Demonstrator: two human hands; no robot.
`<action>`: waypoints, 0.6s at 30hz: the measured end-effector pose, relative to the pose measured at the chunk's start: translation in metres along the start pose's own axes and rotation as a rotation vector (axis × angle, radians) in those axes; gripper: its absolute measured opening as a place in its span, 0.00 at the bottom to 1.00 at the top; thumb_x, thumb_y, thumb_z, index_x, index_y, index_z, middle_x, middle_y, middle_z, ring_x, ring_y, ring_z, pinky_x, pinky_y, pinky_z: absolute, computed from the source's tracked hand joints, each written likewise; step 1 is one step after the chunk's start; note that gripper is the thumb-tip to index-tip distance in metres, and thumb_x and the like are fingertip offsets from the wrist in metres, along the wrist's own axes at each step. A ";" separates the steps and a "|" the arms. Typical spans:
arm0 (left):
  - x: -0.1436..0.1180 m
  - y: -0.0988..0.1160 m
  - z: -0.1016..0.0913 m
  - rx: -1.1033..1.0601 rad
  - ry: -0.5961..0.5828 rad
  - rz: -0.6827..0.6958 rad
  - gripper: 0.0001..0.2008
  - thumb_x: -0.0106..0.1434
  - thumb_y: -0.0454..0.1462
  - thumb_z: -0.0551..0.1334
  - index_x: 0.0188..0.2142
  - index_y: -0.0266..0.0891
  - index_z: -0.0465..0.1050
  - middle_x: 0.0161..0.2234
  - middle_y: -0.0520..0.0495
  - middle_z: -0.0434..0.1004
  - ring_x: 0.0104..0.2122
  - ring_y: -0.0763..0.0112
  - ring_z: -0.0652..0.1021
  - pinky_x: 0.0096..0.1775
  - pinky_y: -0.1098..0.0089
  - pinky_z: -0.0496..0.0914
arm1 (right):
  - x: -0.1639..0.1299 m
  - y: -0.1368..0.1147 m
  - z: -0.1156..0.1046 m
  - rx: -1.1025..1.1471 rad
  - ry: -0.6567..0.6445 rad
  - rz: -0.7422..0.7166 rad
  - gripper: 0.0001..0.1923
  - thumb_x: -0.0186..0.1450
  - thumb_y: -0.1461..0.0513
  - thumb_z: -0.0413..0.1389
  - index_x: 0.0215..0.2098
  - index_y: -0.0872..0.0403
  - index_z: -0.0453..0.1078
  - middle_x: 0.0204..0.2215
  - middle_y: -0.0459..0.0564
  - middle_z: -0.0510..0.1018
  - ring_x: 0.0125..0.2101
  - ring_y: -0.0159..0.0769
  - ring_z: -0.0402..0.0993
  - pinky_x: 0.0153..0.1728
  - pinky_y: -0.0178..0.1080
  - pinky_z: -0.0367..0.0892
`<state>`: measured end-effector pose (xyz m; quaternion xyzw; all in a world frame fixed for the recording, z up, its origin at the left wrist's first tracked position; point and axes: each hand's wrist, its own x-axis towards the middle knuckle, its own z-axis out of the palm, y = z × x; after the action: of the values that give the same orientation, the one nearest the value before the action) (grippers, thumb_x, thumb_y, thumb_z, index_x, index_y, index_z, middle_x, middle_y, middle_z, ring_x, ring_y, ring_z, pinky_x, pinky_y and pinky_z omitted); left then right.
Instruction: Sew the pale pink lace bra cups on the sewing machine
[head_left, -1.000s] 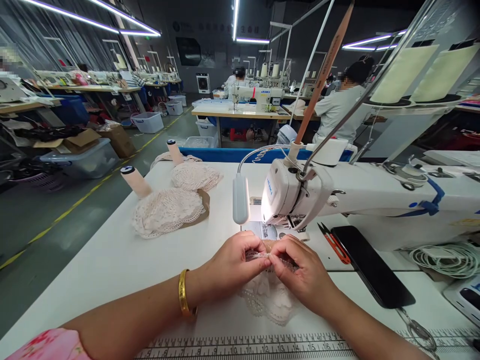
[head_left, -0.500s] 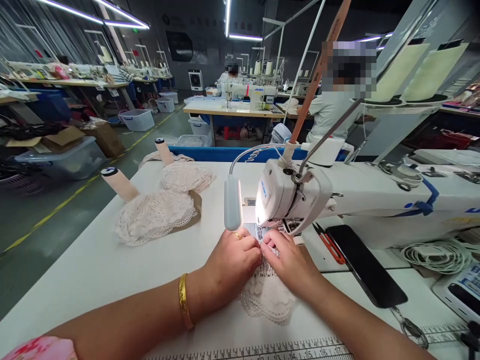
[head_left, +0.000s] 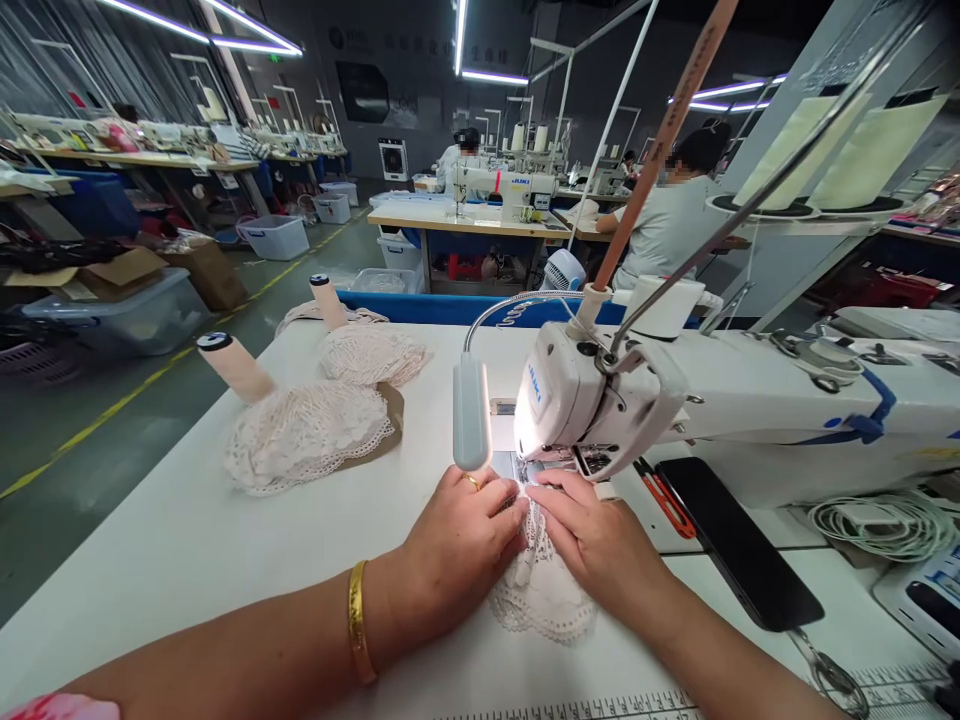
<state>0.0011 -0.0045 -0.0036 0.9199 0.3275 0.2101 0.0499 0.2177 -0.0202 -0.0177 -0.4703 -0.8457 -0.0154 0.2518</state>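
Lace piece [head_left: 541,600] pinned flat beneath left hand [head_left: 457,545] and right hand [head_left: 600,540], its long axis running away from them toward the sewing machine [head_left: 592,400] needle.

The white table [head_left: 187,540] was pretty loaded: sewing machine [head_left: 675,400], two lace piles [head_left: 307,435], two thread cones [head_left: 232,365], red snips [head_left: 664,495], a black phone [head_left: 739,540], coiled white cord [head_left: 885,520], plus a lace piece [head_left: 540,590] under the hands.
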 end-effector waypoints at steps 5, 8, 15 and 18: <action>0.001 0.005 0.001 0.040 -0.014 -0.032 0.10 0.73 0.35 0.58 0.51 0.39 0.74 0.47 0.41 0.81 0.44 0.53 0.76 0.44 0.54 0.66 | 0.001 0.001 0.001 -0.035 -0.001 0.048 0.19 0.71 0.68 0.48 0.47 0.48 0.79 0.45 0.53 0.83 0.35 0.42 0.77 0.31 0.41 0.69; 0.002 0.007 0.003 0.067 -0.007 -0.045 0.10 0.72 0.35 0.58 0.50 0.38 0.74 0.47 0.41 0.80 0.43 0.53 0.75 0.43 0.54 0.66 | 0.000 0.003 0.002 -0.049 0.004 0.068 0.19 0.70 0.68 0.48 0.47 0.47 0.79 0.44 0.53 0.83 0.36 0.43 0.77 0.30 0.40 0.69; 0.001 0.010 0.006 0.103 0.001 -0.063 0.09 0.71 0.35 0.59 0.48 0.37 0.75 0.47 0.42 0.80 0.42 0.54 0.74 0.43 0.54 0.65 | 0.000 0.006 0.006 -0.083 0.010 0.059 0.20 0.70 0.69 0.48 0.49 0.48 0.79 0.42 0.53 0.84 0.34 0.43 0.77 0.30 0.41 0.69; 0.002 0.010 0.005 0.119 -0.008 -0.065 0.09 0.71 0.35 0.59 0.48 0.37 0.75 0.47 0.42 0.80 0.42 0.54 0.74 0.43 0.54 0.65 | 0.000 0.006 0.006 -0.095 0.012 0.056 0.20 0.70 0.69 0.48 0.50 0.49 0.79 0.43 0.54 0.84 0.36 0.45 0.79 0.28 0.41 0.69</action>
<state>0.0104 -0.0115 -0.0053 0.9109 0.3689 0.1848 0.0035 0.2200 -0.0153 -0.0246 -0.5049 -0.8291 -0.0514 0.2346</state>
